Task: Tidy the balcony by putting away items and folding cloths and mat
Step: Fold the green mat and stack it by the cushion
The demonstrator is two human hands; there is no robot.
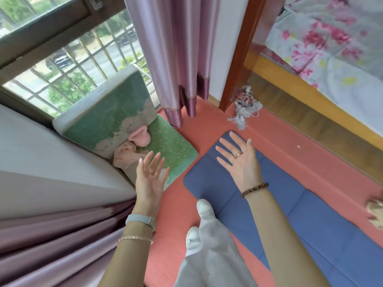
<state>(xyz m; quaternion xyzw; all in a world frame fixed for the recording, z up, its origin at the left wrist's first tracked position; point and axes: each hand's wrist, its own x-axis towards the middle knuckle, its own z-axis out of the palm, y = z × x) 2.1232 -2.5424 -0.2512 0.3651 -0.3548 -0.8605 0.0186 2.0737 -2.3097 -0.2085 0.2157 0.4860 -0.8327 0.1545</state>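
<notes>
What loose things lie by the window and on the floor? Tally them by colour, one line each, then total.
Blue: 1, the folding mat
Green: 2, the upright pad and the flat pad
Pink: 2, the crumpled cloth and the rounded pink item
Grey-white: 1, the tassel bundle
Beige: 1, a crumpled thing cut off at the right edge
Total: 7

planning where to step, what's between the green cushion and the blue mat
Only a bare strip of red floor separates the green cushion from the blue mat, shown in the head view.
</notes>
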